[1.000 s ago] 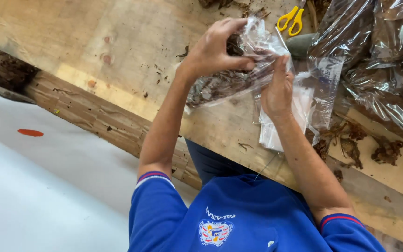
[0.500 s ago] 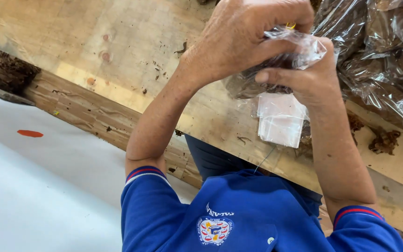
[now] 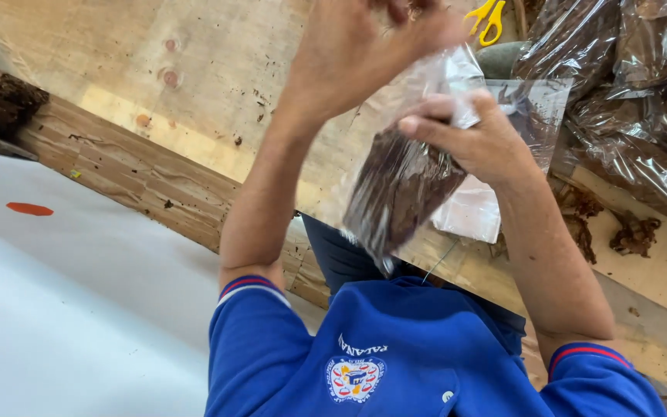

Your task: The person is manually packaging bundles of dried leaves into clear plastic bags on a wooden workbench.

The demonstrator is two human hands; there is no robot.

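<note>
Seen from above, over a pale plywood workbench (image 3: 194, 69): small clear plastic bag half full of dark brown shredded leaf (image 3: 404, 193), held up in the air above the bench edge. Left hand (image 3: 364, 50) clenched on the bag's top, right hand (image 3: 476, 135) pinching its upper side between thumb and fingers. Bag hanging tilted, weight low; likely spilling of shreds if either pinch slackens, or tearing of thin film under twisting. Nearby, more filled clear bags (image 3: 627, 93) and yellow-handled scissors (image 3: 488, 19).
</note>
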